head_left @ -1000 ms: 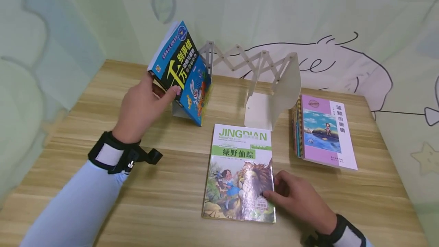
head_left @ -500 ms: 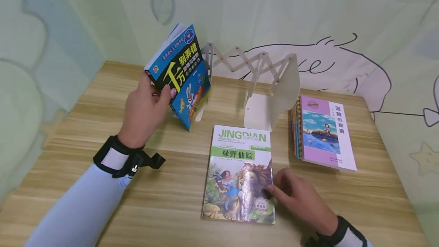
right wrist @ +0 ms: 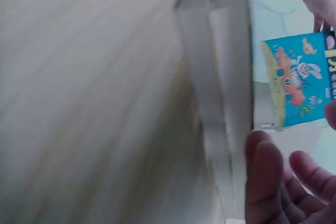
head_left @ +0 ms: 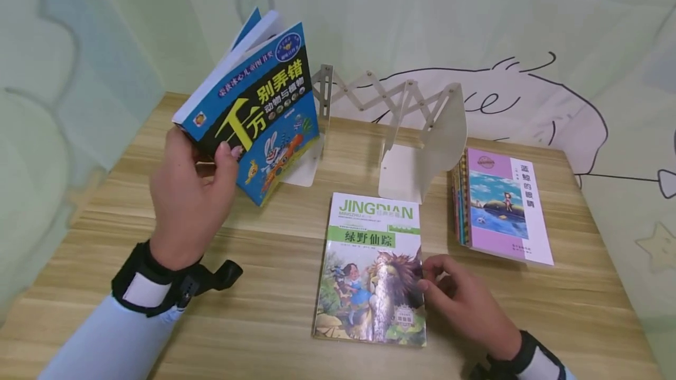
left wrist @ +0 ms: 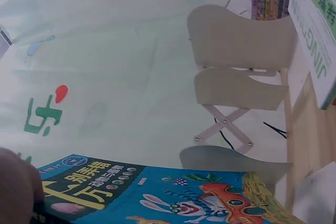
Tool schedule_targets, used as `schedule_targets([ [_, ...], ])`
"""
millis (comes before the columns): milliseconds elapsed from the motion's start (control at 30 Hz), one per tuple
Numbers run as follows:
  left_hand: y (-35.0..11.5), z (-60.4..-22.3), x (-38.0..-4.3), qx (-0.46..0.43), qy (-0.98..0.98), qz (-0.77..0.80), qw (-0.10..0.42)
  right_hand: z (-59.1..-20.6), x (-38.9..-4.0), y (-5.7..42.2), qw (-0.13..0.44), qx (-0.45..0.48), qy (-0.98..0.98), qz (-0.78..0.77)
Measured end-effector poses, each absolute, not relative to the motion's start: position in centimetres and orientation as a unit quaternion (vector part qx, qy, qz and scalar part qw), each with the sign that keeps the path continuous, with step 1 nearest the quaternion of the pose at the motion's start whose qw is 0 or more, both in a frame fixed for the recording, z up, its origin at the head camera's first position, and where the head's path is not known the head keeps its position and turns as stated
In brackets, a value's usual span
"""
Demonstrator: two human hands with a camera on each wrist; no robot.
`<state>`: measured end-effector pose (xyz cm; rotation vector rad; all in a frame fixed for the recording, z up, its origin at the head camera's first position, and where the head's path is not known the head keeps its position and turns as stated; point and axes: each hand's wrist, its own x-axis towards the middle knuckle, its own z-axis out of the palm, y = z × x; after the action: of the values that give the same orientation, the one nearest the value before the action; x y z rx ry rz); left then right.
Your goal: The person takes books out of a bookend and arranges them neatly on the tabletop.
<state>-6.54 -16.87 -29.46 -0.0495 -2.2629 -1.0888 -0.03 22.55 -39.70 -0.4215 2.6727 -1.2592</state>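
My left hand [head_left: 190,198] grips a blue and black paperback book [head_left: 259,104] by its lower spine corner, thumb on the cover. The book is raised and tilted, its top pages slightly fanned. In the left wrist view the same blue book [left wrist: 173,195] spans the bottom. A white and green book [head_left: 372,274] with a lion on its cover lies flat on the table. My right hand [head_left: 467,304] rests at that book's right edge, fingers loosely bent; the right wrist view shows fingertips beside the book's page edge [right wrist: 226,87], contact unclear.
Behind stands a white expanding bookend rack [head_left: 401,172] with crossed metal bars, its left plate [head_left: 306,166] partly behind the blue book. A stack of books, a pink-covered book [head_left: 502,204] on top, is at the right. The wooden table [head_left: 253,298] meets a patterned wall cloth [head_left: 475,10].
My left hand has drawn the blue book left and toward me, away from the rack's left plate, and its pages have spread. My right thumb has slid off the lion cover to its edge.
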Motion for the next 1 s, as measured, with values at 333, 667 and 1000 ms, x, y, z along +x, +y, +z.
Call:
schedule_targets([
  [333, -14.6, -27.1, -3.0, -0.166, -0.744, -0.485, 0.429, -38.7, -0.3, 22.5, 0.005, -0.228, 0.845, -0.484],
  [667, -12.8, -28.9, -2.0, -0.375, -0.705, -0.449, 0.401, -37.5, -0.8, 21.6, 0.006, -0.273, 0.727, -0.630],
  [1000, -11.1, -28.7, -1.3, -0.512, -0.677, -0.473, 0.235, -36.8, 0.4, 21.6, 0.018, -0.281, 0.790, -0.544],
])
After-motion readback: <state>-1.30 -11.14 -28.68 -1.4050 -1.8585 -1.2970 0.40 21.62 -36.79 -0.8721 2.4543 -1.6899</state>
